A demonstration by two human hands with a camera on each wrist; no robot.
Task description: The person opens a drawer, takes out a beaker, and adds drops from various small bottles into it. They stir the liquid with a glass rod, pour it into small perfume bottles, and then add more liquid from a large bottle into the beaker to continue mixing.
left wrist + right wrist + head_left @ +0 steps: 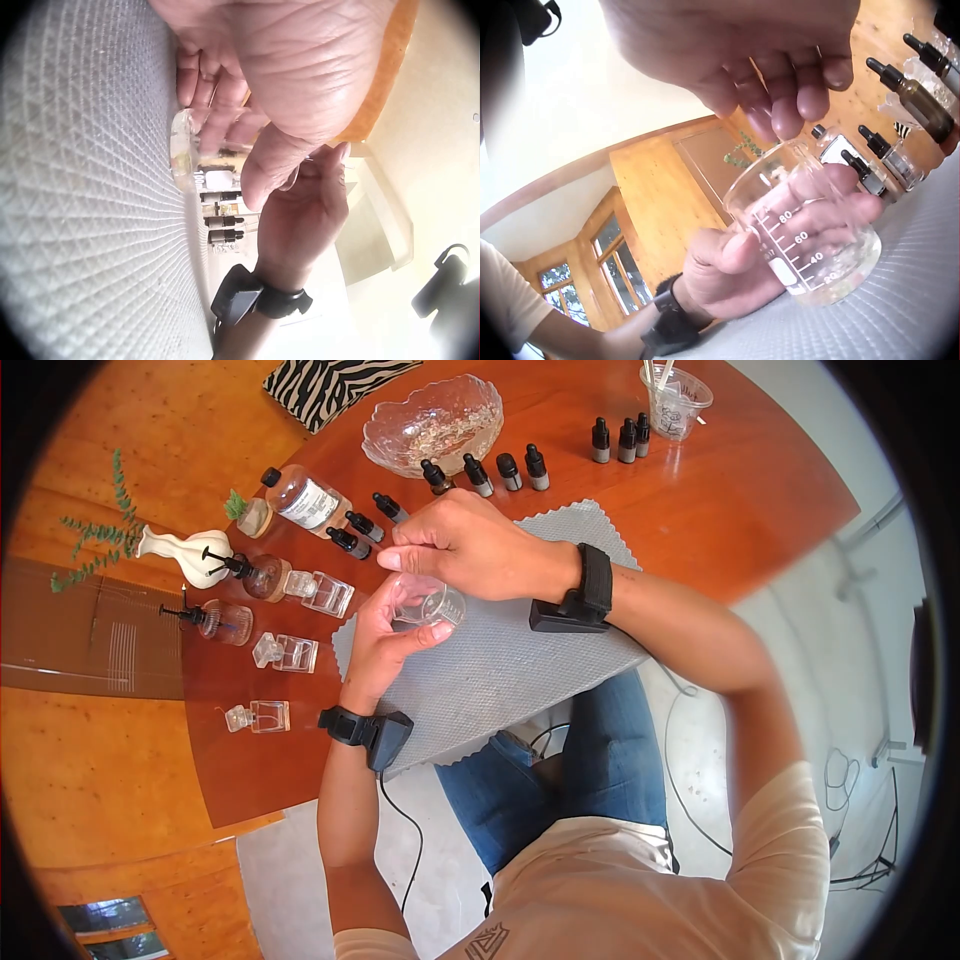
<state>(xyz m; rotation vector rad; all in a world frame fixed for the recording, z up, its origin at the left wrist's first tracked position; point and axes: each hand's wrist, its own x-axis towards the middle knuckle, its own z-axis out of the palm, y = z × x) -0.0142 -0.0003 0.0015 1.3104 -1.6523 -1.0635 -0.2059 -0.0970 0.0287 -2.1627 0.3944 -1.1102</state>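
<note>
My left hand [380, 645] grips a clear glass beaker [806, 251] low over the grey textured mat [480, 670]. White graduation marks run up its side, and the right wrist view shows the beaker tilted. Small pale and yellowish bits [840, 283] lie at its bottom. Right above the rim hovers my right hand [480, 550], its fingers bent downward with the fingertips [787, 124] bunched over the opening. I cannot tell whether anything small is pinched between them.
Several black-capped dropper bottles [508, 472] stand beyond the mat, near a scalloped glass bowl [385, 445] of dried flakes. To the left are a labelled bottle [310, 503], a white vase [195, 557] and clear perfume bottles [290, 654]. A plastic cup [680, 405] stands far right.
</note>
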